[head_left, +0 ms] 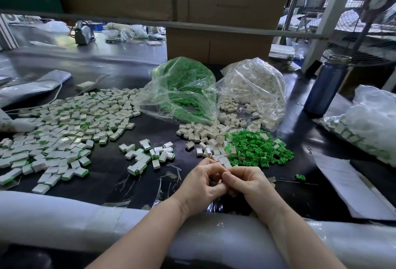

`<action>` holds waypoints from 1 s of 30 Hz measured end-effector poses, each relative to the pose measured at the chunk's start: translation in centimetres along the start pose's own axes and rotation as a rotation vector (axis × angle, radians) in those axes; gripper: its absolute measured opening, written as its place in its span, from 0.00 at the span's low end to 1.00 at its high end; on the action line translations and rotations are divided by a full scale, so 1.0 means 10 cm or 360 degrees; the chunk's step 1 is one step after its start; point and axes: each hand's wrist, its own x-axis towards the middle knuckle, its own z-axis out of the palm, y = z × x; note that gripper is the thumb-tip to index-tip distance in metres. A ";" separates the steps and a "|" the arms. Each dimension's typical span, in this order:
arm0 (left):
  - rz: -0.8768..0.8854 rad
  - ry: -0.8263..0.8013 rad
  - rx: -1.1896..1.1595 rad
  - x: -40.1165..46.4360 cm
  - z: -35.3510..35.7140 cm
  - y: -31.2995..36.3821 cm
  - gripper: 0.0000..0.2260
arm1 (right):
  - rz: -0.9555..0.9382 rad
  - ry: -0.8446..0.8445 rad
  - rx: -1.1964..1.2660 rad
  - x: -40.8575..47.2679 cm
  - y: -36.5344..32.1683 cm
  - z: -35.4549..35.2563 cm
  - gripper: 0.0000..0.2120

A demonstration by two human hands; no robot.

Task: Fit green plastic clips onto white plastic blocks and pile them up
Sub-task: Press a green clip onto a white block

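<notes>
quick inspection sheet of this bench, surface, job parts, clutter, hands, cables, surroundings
surface: dark glossy table, with a padded white roll along its near edge
job's things: loose green clips beside loose white blocks; a green clip bag and a white block bag, both open; a wide spread of fitted blocks on the left, and a smaller group nearer the middle
clutter: blue bottle, paper sheet, another bag of parts, thin plastic scraps
grippers: left hand and right hand meet over a small white piece, which is mostly hidden
cables: white cord at far left
surroundings: cardboard boxes behind, fan at right
</notes>
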 end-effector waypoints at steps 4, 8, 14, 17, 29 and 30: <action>0.0002 -0.0057 0.0040 0.01 0.02 -0.02 0.11 | 0.0003 0.0036 0.0021 -0.01 -0.01 0.00 0.09; -0.0005 -0.0085 0.0052 0.02 0.02 -0.03 0.13 | 0.0016 0.0059 -0.0025 -0.01 -0.01 -0.01 0.08; 0.0002 -0.0091 0.0056 0.03 0.02 -0.04 0.13 | 0.0012 0.0055 -0.0044 0.01 0.01 -0.01 0.07; 0.0000 -0.0080 0.0052 0.03 0.02 -0.03 0.12 | 0.0007 0.0004 -0.0046 0.01 0.00 -0.01 0.09; 0.0040 -0.0134 0.0167 0.02 0.02 -0.03 0.14 | 0.0067 0.0065 -0.0058 0.00 0.01 -0.03 0.06; 0.0050 -0.0136 0.0184 0.01 0.02 -0.03 0.13 | 0.0065 0.0066 -0.0067 0.00 0.02 -0.03 0.06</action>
